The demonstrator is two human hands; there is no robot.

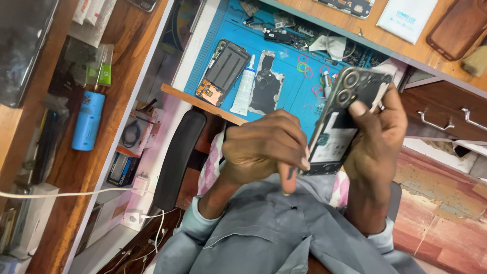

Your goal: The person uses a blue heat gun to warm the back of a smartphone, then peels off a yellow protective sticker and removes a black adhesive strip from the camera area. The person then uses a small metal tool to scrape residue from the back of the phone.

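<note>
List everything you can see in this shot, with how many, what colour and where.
Opened phone with bare camera rings: one, black and white, held between both hands.
Thin dark tool: one, in the left grip, tip at the phone's lower edge.
Blue work mat: one, on the desk behind the hands.
Stripped phone frame: one, black, left on the mat.
White glue tube: one, beside that frame.
Phone back panel: one, dark, mid-mat.
Rubber bands: several, coloured, on the mat.
Blue cylinder: one, on the wooden shelf at left.
Left hand: closed on the tool.
Right hand: gripping the phone.
</note>
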